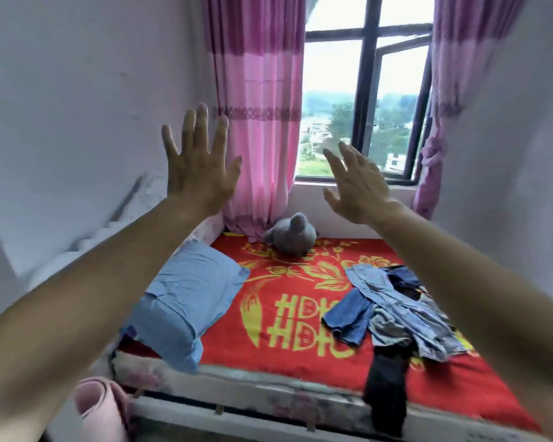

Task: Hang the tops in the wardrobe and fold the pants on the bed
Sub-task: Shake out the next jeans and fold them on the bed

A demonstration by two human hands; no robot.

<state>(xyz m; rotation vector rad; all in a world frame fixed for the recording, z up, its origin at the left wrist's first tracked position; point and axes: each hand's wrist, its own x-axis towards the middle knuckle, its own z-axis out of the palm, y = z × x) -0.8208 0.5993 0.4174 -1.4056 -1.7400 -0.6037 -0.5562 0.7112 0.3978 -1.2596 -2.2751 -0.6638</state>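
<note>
1. The left hand [198, 167] and right hand [356, 183] are raised, fingers spread, holding nothing.
2. The heap of clothes [393, 311] lies on the bed's [300, 355] right side, a black garment [387, 390] hanging over the near edge.
3. Best lift one piece clear, identifying top or pants first.

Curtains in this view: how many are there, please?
2. One pink curtain hangs left of the window; the other curtain hangs right of it, partly gathered.

Both arms raised forward; left hand [201, 164], right hand [358, 186] spread, empty.
</note>
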